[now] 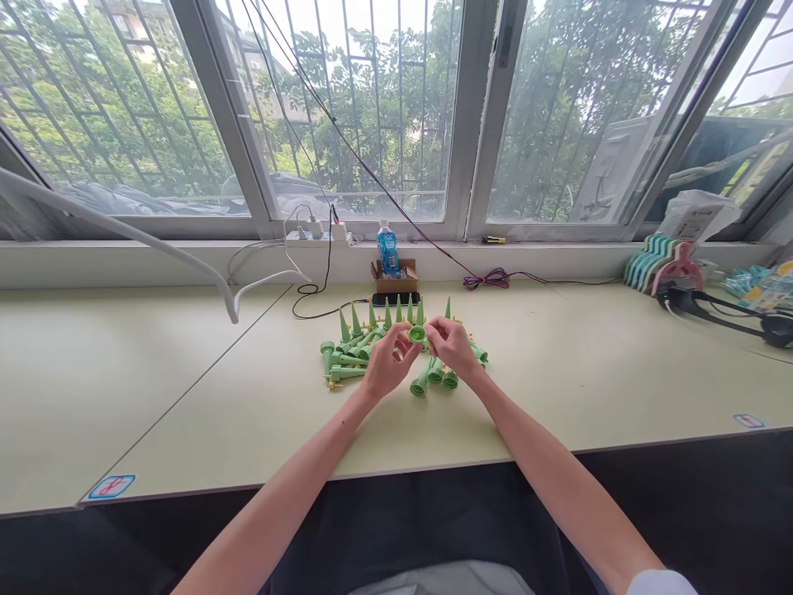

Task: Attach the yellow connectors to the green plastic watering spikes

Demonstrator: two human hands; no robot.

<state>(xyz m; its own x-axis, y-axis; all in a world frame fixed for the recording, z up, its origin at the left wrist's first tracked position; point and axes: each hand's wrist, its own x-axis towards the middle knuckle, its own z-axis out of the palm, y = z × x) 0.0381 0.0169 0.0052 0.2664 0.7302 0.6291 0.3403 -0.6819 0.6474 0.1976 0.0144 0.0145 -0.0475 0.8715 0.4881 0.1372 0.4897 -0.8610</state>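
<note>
We have one green piece [417, 334] raised just in front of the cardboard box [395, 286], its round open end facing us and its long axis seemingly running away from us toward that box, so foreshortened that we cannot make out its far end. Our left hand [390, 359] holds it by its side between thumb and fingers. Our right hand [449, 343] is drawn in narrow, fingertips together at the piece's right edge; we cannot tell whether they grip it or only touch it. Nearer us than the box, below the hands, three loose green cones [419, 387] lie on the counter [557, 364], wide mouths toward us and narrow ends pointing back boxward. In front of the box and to its left, more green cones [350, 373] lie in a heap, several with their long axes sideways, small yellow tips [334, 383] among them. A row of standing cones [344, 326] spreads before the box, axes upright, points to the ceiling. Between that row and the box lies a black phone [396, 299]. A blue bottle [387, 250] stands upright in the box; a coiled cable [487, 279] lies to the box's right.
</note>
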